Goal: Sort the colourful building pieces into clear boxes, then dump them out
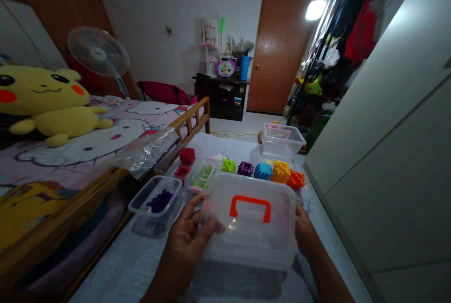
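Observation:
Between my two hands is a clear plastic box point(246, 242) with an orange handle point(251, 198) on the side facing me. My left hand point(192, 237) grips its left edge, the thumb lying over the surface. At the right edge my right hand point(306, 230) is closed round it, its fingers partly hidden. Just beyond stand puzzle-like foam blocks: lime green point(229, 166), purple point(245, 168), blue point(263, 171), yellow point(281, 171) and orange point(296, 179). Left of the box, an open clear container point(141, 202) holds dark purple pieces point(160, 200).
Red blocks point(187, 156) and a clear tub with green pieces point(202, 178) sit at the table's left side. A larger clear bin point(283, 145) stands at the far end. The bed's wooden rail point(116, 190) borders the left; a pale cabinet point(387, 152) borders the right.

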The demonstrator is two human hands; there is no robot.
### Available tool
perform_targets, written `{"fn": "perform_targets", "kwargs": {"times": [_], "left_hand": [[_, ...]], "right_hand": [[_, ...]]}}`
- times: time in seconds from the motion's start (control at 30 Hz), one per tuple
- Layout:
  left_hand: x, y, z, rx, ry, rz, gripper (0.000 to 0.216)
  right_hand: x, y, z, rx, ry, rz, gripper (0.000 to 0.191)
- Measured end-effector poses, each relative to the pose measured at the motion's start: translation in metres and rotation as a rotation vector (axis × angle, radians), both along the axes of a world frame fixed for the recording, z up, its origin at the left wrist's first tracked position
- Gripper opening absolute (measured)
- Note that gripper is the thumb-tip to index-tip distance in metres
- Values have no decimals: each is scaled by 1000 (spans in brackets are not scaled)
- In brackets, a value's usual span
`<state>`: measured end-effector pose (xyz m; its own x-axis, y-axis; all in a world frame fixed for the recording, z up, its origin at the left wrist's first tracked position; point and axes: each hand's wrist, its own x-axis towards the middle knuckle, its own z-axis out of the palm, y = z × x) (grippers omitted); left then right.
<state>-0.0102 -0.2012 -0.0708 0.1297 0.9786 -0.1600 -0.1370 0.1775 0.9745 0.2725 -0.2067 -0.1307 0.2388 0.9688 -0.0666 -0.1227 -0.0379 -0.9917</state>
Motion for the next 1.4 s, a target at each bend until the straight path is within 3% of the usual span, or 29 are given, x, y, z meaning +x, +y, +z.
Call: {"fn": "perform_targets", "kwargs": {"times": [0.23,0.4,0.57,0.73,0.93,1.07,1.4], "left_hand": [[-45,7,-7,-130,-183,-35,63],[-82,4,-9,-156,-51,93,69],[-99,3,-12,-158,84,165,71],[-103,5,-26,-151,124,109,63],[-103,11,-45,-248,-40,-24,56],[-99,14,-57,-276,16,-98,54],[-71,20,-69,-300,27,-52,59]], "right_hand": [[-3,0,5,-30,193,9,45],[6,1,11,-65,277,-65,42],[25,6,8,-128,315,-131,45],[37,6,8,-152,354,-145,44],[36,4,13,-167,344,-227,45],[36,4,16,-153,340,-276,44],[32,4,14,-148,331,-286,47]]}}
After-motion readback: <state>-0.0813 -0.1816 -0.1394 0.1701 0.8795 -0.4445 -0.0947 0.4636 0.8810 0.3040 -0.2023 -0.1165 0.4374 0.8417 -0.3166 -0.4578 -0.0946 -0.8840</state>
